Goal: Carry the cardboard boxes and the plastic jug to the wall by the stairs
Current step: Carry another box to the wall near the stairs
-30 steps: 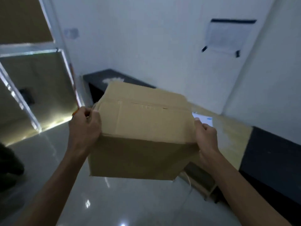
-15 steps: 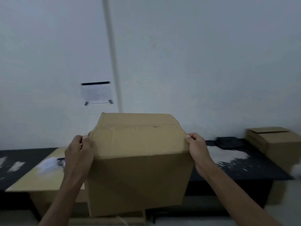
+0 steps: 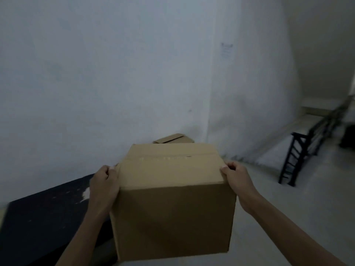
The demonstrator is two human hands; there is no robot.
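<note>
From the head view, the only one you have, you are carrying a closed cardboard box [image 3: 172, 191] out in front of you at about chest height, with your left hand [image 3: 104, 186] clamped on its left upper edge and your right hand [image 3: 236, 177] on its right upper edge, so each grip is closed on the box and not on anything else. Ahead, a second box [image 3: 173, 138] sits on the floor against the white wall [image 3: 115, 73], partly hidden behind the one you hold, and the black stair railing [image 3: 299, 150] drops away to your right; the plastic jug is not in sight. A dark bench [image 3: 44, 214] runs along the wall at your lower left. The step in hand looks like the walk to the drop spot beside that second box. Both grips sit high, at the top corners, which seems less secure than a hand under the base, so keep the box level and close to your body. Steer between the bench edge and the railing, since the load hides the floor just in front of your feet. Lower it by bending your knees, flush to the wall and just beside the other box.
</note>
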